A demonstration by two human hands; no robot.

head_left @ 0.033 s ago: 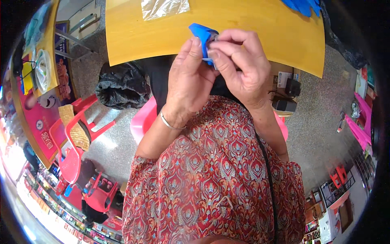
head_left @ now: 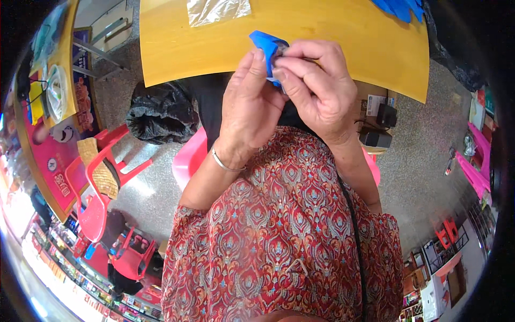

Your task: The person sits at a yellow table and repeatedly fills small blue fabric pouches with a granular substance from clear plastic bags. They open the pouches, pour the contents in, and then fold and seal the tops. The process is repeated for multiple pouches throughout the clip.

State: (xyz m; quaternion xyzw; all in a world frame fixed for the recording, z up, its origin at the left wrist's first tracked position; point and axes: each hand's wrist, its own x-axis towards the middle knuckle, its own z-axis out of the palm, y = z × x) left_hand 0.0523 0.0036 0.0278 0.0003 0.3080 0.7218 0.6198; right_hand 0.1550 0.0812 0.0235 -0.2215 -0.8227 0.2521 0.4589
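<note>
One red plastic chair [head_left: 92,214] stands near nine o'clock on the speckled floor [head_left: 156,197], as I look on. By ten, a black bag [head_left: 161,115] sits just beside the left corner of the yellow bench [head_left: 383,61], whose bowed near edge sweeps round to past two. Between eleven and twelve, a clear plastic sheet [head_left: 219,12] lies on top. At twelve, over that near edge, the left hand [head_left: 248,102] grips a blue piece [head_left: 271,47] between thumb and fingers; the right hand [head_left: 324,88] pinches its right side, where something greyish shows, too small to name. More blue pieces [head_left: 399,8] lie around one-thirty. Two dark boxes [head_left: 387,115] sit near two-thirty; beyond, floor stretches toward something pink [head_left: 473,174] at three.
</note>
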